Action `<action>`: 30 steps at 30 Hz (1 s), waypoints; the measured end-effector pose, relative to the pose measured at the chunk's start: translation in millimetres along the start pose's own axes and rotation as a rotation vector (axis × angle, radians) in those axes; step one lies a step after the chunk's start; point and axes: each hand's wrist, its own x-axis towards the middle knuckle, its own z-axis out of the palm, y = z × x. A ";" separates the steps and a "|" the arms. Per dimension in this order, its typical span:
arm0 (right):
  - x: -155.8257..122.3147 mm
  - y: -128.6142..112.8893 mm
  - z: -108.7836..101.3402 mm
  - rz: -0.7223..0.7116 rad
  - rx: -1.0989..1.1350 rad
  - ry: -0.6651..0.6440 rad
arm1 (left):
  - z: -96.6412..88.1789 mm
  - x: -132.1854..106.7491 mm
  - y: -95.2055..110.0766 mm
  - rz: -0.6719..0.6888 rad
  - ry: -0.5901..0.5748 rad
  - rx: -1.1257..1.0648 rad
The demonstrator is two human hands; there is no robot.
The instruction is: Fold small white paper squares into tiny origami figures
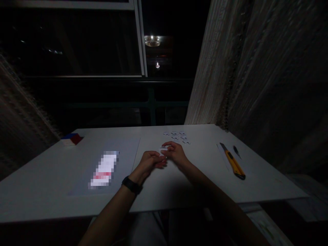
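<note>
Between the fingertips of both hands is a small white paper piece (163, 149), held just above the white table (202, 164). My left hand (151, 160), with a dark band on its wrist, pinches the piece from the lower left. From the upper right, my right hand (176, 153) grips the same piece between thumb and fingers. Beyond the hands lie several small white paper cutouts (175, 133) with dark marks, grouped near the far edge. Fingers cover part of the held piece, so its full shape is hidden.
On the right lie a yellow utility knife (232, 161) and a small dark pointed tool (237, 151). A lit phone (104, 169), its screen blurred, rests on a pale sheet (130, 150) at left. A coloured cube (71, 139) sits far left. Curtains (207, 68) hang behind the table.
</note>
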 end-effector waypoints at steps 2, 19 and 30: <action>0.2 -0.2 0.4 0.001 -0.007 0.009 | 0.1 0.0 -0.5 0.000 -0.003 0.013; -3.3 -9.9 3.5 0.065 -0.037 0.039 | 4.1 -0.4 -2.9 0.093 0.012 0.136; 2.8 -3.1 -3.5 0.092 -0.010 0.022 | 3.0 -0.7 -0.3 0.074 -0.007 0.122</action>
